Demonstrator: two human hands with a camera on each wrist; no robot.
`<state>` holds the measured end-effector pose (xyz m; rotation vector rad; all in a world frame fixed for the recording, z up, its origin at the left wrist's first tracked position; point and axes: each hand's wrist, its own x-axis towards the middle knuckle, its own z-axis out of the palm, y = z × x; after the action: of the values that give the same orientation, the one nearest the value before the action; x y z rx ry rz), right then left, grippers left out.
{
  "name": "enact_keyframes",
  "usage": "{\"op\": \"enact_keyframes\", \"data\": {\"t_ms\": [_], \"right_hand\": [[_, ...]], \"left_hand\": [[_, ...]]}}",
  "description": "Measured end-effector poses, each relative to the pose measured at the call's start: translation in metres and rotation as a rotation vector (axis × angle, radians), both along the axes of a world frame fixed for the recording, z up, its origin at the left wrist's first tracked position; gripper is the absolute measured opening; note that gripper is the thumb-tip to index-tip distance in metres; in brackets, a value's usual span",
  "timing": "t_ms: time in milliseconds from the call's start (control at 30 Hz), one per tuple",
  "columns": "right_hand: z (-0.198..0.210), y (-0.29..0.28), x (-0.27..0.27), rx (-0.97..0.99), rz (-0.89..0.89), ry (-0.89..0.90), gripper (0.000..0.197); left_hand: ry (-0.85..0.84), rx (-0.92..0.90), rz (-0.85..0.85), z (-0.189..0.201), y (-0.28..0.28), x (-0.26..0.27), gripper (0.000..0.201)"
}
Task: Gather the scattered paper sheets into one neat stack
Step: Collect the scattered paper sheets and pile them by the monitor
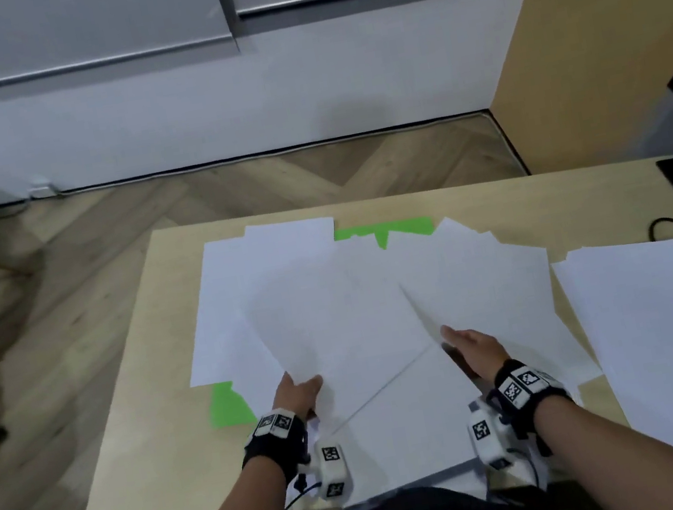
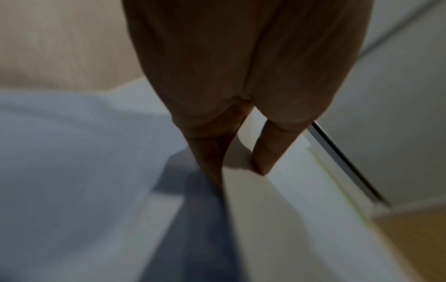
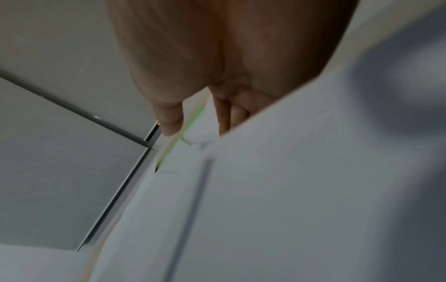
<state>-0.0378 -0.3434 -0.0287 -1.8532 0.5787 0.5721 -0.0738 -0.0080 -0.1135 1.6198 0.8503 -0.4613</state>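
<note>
we are early in the job, by our reading. white sheets (image 1: 287,290) lie fanned and overlapping across the middle of the table (image 1: 140,424), corners pointing every way, with bits of a green mat (image 1: 229,408) showing under them at the near left and the far edge. a separate pile of paper (image 1: 663,332) sits on the right part of the table, just beside the spread, and looks roughly squared, though its edges show some stepping. so almost all the gathering is left: the middle sheets must be drawn together, squared, and joined with that pile.

our left hand (image 1: 300,393) holds a sheet at its near edge, thumb on top and fingers under, and that sheet lifts off the others. our right hand (image 1: 472,347) lies with its fingers slid under a second lifted sheet (image 1: 480,288), thumb out and above it.

the head view gives us the whole layout, which neither wrist view does. the left wrist view shows what the head view hides: the thumb (image 2: 270,152) pressing down on the paper while the fingers (image 2: 207,152) run beneath it, a true pinch. the right wrist view shows fingers (image 3: 231,112) behind the paper's edge and the thumb clear of it; whether it clamps we cannot tell, as the picture is blurred.
</note>
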Motion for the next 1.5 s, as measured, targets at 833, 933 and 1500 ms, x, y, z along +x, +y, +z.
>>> {"op": "enact_keyframes", "data": {"t_ms": [833, 933, 1500], "right_hand": [[-0.031, 0.032, 0.038, 0.031, 0.235, 0.024, 0.043], [-0.028, 0.042, 0.035, 0.004, 0.357, 0.048, 0.048], [-0.008, 0.040, 0.042, -0.051, 0.362, 0.030, 0.095]], "left_hand": [[-0.004, 0.203, -0.303, 0.077, -0.029, -0.004, 0.085], [-0.050, 0.177, -0.191, 0.081, -0.032, 0.008, 0.087], [0.009, 0.300, -0.274, 0.089, -0.042, 0.016, 0.083]]}}
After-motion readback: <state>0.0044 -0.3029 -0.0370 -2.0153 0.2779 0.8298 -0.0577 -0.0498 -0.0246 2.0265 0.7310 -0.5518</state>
